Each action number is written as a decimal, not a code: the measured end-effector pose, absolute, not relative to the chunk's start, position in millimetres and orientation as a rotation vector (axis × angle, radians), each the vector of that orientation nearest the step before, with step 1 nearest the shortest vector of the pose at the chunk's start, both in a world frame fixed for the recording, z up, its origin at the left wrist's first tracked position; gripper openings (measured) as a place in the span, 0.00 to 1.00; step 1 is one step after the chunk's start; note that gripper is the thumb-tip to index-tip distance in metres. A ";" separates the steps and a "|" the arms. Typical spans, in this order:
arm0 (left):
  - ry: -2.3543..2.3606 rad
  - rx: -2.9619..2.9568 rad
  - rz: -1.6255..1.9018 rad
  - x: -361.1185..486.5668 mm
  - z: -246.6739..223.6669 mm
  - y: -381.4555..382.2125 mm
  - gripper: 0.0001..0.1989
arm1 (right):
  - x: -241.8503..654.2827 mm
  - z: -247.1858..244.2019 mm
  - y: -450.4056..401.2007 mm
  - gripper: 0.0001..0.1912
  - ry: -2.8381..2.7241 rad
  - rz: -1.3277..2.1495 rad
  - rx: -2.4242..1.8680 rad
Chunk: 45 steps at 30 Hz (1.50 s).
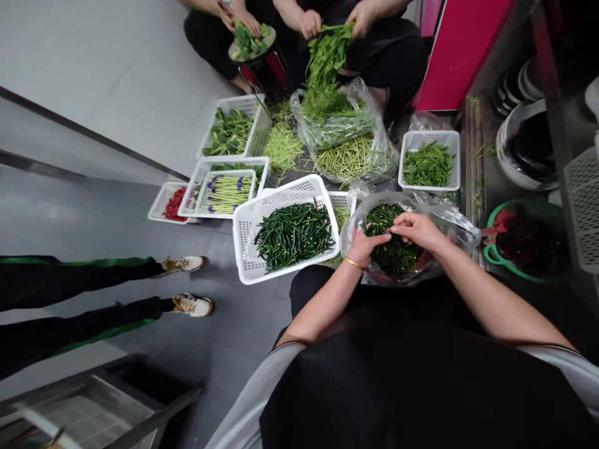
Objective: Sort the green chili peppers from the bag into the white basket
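My left hand, with a gold bracelet at the wrist, is over a clear plastic bag. Its fingers are partly curled, and one digit stretches toward my right hand. The right fingertips are pinched together close to that digit; whatever is between them is too small to make out. Below both hands, thin dark green peppers fill the bag. To the left, a tilted white basket holds a heap of similar slender dark green chili peppers.
Beyond are baskets of leafy greens, bundled stalks, red peppers and cut greens. A co-worker's hands hold greens over a large bag. At right is a green basin; at left, someone's shoes.
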<state>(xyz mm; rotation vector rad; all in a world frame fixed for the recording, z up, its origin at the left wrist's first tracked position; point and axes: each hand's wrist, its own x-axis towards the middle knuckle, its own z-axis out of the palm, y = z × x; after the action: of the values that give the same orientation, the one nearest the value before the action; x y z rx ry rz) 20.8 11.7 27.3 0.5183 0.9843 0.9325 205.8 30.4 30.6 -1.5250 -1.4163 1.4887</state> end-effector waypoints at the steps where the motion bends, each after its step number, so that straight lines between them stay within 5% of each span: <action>1: 0.987 0.526 0.949 23.9 27.7 11.6 0.18 | 199.7 31.3 27.3 0.27 -1.409 1.521 -1.487; 4: 1.015 0.471 0.938 21.6 28.5 5.8 0.17 | 190.9 29.1 13.1 0.30 -1.431 1.459 -1.418; 7: 1.041 0.316 0.848 10.4 25.4 -9.1 0.15 | 188.6 24.5 -17.2 0.23 -1.664 1.353 -1.412; 19: 0.795 0.468 0.872 -3.4 38.4 -53.9 0.27 | 159.5 34.6 -86.2 0.30 -1.448 1.973 -1.153; 22: 0.834 0.671 0.980 -8.2 47.4 -62.9 0.20 | 163.1 38.0 -88.2 0.28 -1.645 1.780 -1.293; 30: 0.843 0.630 1.241 -35.3 75.4 -48.7 0.17 | 189.5 36.3 -40.0 0.20 -2.564 0.367 -1.947; 45: 1.125 0.353 0.985 0.4 24.0 -41.3 0.18 | 158.3 14.3 -12.4 0.19 -2.465 0.606 -2.011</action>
<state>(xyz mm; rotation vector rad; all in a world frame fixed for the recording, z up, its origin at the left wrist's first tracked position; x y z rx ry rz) 0.4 -41.3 24.0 0.3525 1.1250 0.9850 158.3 -12.4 14.3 -2.0111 -2.4646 0.6063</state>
